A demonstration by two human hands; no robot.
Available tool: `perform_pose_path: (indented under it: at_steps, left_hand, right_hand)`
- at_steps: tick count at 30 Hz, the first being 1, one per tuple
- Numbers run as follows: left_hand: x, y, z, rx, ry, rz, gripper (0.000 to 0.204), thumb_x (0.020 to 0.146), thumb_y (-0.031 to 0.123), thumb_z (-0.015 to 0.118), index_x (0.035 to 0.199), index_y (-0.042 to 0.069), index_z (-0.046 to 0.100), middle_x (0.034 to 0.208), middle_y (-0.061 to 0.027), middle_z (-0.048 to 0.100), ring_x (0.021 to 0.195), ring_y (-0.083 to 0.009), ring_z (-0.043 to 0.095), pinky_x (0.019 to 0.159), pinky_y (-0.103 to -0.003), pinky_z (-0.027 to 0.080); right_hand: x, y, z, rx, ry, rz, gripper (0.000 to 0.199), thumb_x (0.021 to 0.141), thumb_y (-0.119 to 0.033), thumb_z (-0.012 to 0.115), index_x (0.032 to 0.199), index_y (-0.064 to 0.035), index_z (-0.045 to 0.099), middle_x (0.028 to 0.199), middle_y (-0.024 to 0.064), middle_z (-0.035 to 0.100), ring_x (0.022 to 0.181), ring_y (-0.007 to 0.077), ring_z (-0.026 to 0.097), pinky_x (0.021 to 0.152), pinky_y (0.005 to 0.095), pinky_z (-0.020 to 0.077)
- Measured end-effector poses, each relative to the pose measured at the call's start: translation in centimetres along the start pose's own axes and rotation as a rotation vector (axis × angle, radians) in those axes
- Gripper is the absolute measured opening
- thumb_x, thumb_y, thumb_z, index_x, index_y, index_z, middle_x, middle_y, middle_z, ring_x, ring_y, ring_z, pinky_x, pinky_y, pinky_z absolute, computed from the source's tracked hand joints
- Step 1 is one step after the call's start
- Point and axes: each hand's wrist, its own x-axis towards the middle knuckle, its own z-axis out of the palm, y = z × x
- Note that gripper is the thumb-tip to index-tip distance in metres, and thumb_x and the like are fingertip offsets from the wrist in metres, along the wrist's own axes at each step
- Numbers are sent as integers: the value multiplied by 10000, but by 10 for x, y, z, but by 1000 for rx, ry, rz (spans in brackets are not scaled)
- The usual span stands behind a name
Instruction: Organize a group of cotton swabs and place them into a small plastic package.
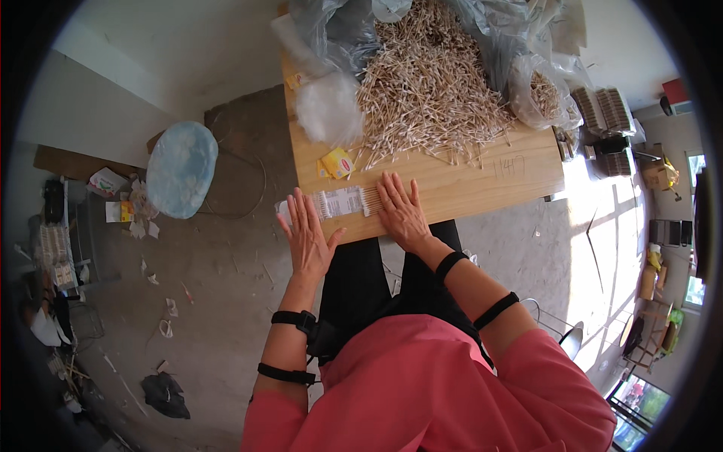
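On the wooden table near its front edge, my left hand (305, 235) lies flat with fingers stretched over one end of a row of cotton swabs in a clear sleeve. A white printed paper slip (343, 203) covers the middle of the row. My right hand (403, 215) rests palm down at the other end, fingers spread, beside the bare stick part of the swabs (370, 200). What lies under both palms is hidden. Just beyond my hands are small yellow printed cards (336, 163). A big heap of loose cotton swabs (433, 90) spreads over the far part of the table.
Clear plastic sleeves (328, 110) are piled left of the heap. Large plastic bags (335, 34) surround it, and another bag with swabs (544, 94) sits at the right. A blue-covered round stool (181, 169) stands left of the table (467, 188). Scraps litter the floor.
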Motion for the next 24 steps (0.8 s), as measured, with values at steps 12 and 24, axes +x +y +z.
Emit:
perform_pose_path:
  at_steps: [12,24]
  left_hand:
    - [3,-31,8,-184,-63,194,1079,845,473,700,1546,-42,62,1628,-239,35,1509,-412,31,1206,-568,77]
    - [1,-31,10,-141,-45,183,1074,865,507,659,1552,-36,37,1631,-238,22,1512,-407,33,1208,-557,64]
  right_hand:
    - [8,-17,7,11,-1,20,616,995,-265,426,1528,-5,259,1631,129,189,1525,271,121,1228,485,50]
    - [14,-27,11,60,17,22,625,996,-276,435,1525,8,259,1627,140,196,1523,279,124,1231,478,62]
